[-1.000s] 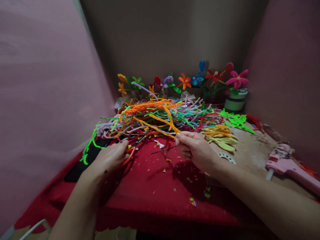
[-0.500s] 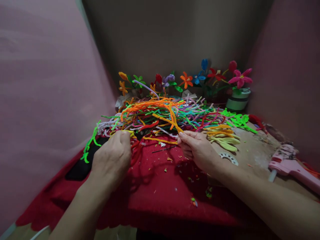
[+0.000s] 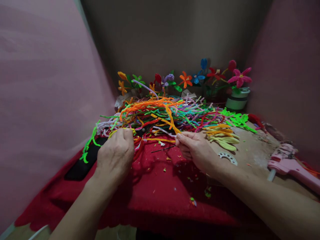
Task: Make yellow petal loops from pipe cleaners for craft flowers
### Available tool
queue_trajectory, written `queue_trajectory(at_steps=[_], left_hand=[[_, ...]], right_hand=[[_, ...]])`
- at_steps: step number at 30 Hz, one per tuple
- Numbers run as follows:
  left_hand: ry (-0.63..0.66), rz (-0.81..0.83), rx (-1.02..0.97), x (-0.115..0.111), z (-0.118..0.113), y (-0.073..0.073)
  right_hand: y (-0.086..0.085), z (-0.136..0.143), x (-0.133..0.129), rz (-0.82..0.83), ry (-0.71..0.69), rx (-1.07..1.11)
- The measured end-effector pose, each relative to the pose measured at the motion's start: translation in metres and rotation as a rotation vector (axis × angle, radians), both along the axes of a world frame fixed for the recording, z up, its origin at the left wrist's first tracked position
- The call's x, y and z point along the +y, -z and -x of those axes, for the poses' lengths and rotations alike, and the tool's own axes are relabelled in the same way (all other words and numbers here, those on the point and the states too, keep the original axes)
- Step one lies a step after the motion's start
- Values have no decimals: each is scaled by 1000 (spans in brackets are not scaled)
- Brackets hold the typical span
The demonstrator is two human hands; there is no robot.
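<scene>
My right hand [image 3: 193, 146] pinches orange-yellow pipe cleaners [image 3: 172, 121] between thumb and fingertips; their far ends rise over the pile. From its fingers another orange pipe cleaner [image 3: 160, 140] runs left, low over the red cloth. My left hand [image 3: 117, 146] is closed in a fist, back towards me. Beside its fingers shows a red and black thing [image 3: 141, 132], partly hidden, whose kind I cannot tell. A yellow pipe cleaner [image 3: 113, 132] passes behind the knuckles. Just beyond both hands is a heap of many-coloured pipe cleaners [image 3: 160, 110].
Pipe-cleaner flowers [image 3: 186, 79] stand along the back, some by a pale pot [image 3: 237, 100]. Right lie green pieces [image 3: 237, 118], yellow loops [image 3: 225, 138], a white ring [image 3: 228, 158] and a pink glue gun [image 3: 282, 163]. A black phone-like slab [image 3: 82, 168] lies left. Scraps dot the red cloth [image 3: 160, 196].
My left hand has shifted slightly right and up, the red and black thing with it. My right hand has barely moved and keeps its pinch.
</scene>
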State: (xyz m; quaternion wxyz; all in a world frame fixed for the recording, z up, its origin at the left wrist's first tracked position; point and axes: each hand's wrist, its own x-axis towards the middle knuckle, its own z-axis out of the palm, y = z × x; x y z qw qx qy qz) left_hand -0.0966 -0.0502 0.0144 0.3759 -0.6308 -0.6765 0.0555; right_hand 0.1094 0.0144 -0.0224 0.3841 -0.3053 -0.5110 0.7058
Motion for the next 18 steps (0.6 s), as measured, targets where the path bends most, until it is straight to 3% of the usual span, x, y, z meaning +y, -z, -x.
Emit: queue_trajectory(at_steps=[13,16,18], left_hand=[[11,45,-147,-2,1,2],[101,122,-403,-2,8,2],[191,210,-709,3,16,0]], right_hand=[[1,-1,0,-9,-34,1],[2,-1,1,-10,-20,9],[4,0,2,-3,16,23]])
